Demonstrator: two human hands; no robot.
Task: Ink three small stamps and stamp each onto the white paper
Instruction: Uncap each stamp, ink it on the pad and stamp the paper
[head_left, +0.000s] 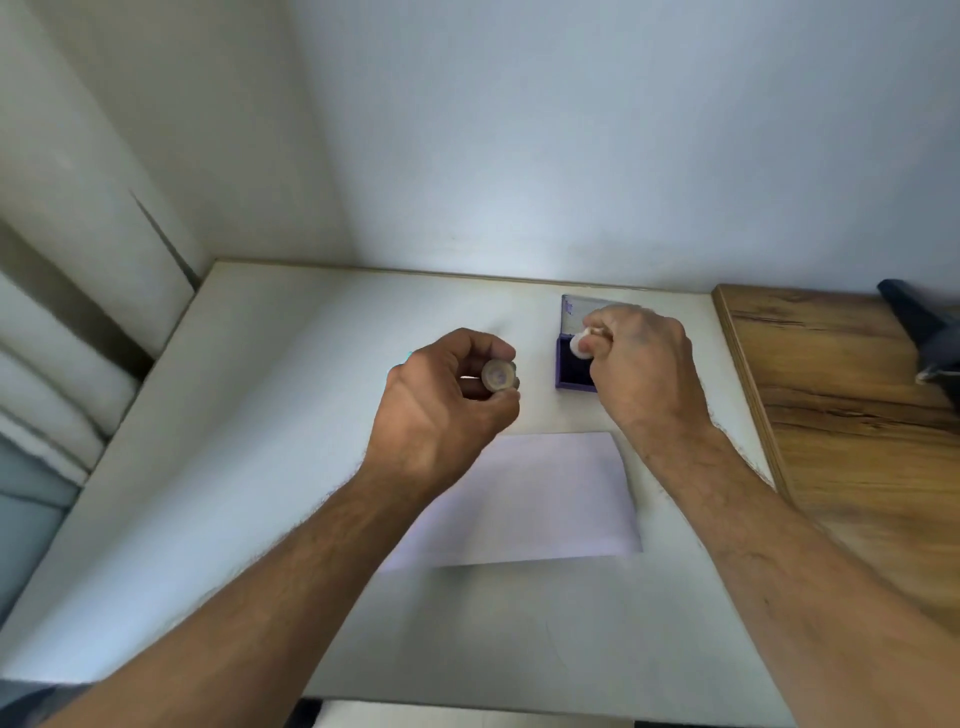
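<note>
A white paper sheet (540, 499) lies on the white table (208, 467), partly under my left forearm. Beyond it sits a purple ink pad (569, 371) with its lid (571, 312) standing open. My left hand (441, 405) is closed around a small round stamp (500, 375), its pale face turned up toward me, held above the table left of the pad. My right hand (639, 364) pinches another small white stamp (579, 347) over the pad's dark ink surface. No third stamp is visible.
A wooden surface (857, 415) adjoins the table on the right, with a dark object (930, 332) at its far edge. A wall stands close behind the table. Pale cushions or bedding (52, 364) lie to the left.
</note>
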